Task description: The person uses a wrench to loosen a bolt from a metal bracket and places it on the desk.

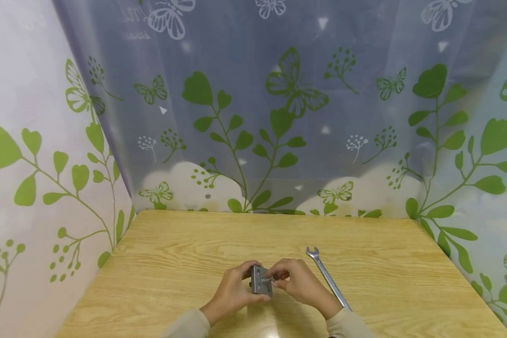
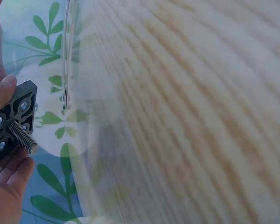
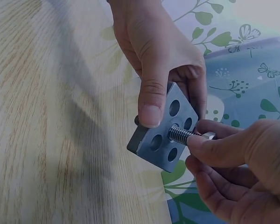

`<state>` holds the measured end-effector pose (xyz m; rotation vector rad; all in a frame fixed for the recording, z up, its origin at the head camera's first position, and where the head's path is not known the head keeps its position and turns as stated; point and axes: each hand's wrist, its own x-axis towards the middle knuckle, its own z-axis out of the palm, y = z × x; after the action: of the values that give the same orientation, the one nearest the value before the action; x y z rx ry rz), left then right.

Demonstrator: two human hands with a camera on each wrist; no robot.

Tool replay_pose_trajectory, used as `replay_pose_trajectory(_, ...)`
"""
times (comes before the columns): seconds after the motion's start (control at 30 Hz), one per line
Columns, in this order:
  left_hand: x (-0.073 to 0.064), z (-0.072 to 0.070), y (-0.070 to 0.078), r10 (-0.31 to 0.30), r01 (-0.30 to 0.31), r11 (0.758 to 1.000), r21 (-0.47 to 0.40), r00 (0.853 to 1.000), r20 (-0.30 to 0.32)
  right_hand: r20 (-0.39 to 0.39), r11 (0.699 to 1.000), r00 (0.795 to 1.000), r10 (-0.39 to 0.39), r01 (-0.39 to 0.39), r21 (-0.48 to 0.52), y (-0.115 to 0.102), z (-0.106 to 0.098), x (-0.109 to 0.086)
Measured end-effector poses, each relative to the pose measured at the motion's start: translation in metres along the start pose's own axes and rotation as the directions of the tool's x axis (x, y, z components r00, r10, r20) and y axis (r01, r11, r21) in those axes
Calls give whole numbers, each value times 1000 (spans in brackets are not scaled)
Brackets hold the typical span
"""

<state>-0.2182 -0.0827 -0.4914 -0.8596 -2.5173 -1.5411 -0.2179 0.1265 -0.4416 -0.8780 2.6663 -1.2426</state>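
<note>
My left hand (image 1: 231, 290) grips a small square grey plate (image 3: 159, 159) by its edges, with the thumb lying along one side. Several round holes surround a centre hole in the plate's smooth face. Through that centre runs a threaded bolt (image 3: 179, 134), and my right hand (image 3: 242, 163) pinches its head end between thumb and forefinger. In the left wrist view, the plate's ribbed back (image 2: 25, 93) has metal-lined holes, and the bolt's threaded end (image 2: 23, 136) sticks out well beyond it. Both hands are above the table, near its front.
A silver wrench (image 1: 329, 280) lies on the wood-grain table (image 1: 186, 244) right of my right hand, partly behind the forearm. Curtains printed with leaves and butterflies (image 1: 297, 89) hang along the back and both sides.
</note>
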Motion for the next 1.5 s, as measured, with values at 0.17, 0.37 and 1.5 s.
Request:
replay_pose_trajectory(0.17, 0, 0, -1, 6, -6, 1000, 12, 1000, -1, -3, 1000, 1000, -1, 1, 8, -1, 1, 0)
replay_pose_trajectory(0.37, -1, 0, -3, 15, -15, 999, 36, 1000, -16, 59, 999, 998, 31, -33, 29, 3, 2, 0)
replay_pose_trajectory(1.5, 0, -3, -2, 5, -5, 1000, 15, 1000, -4, 24, 996, 999, 24, -26, 88, 7, 1, 3)
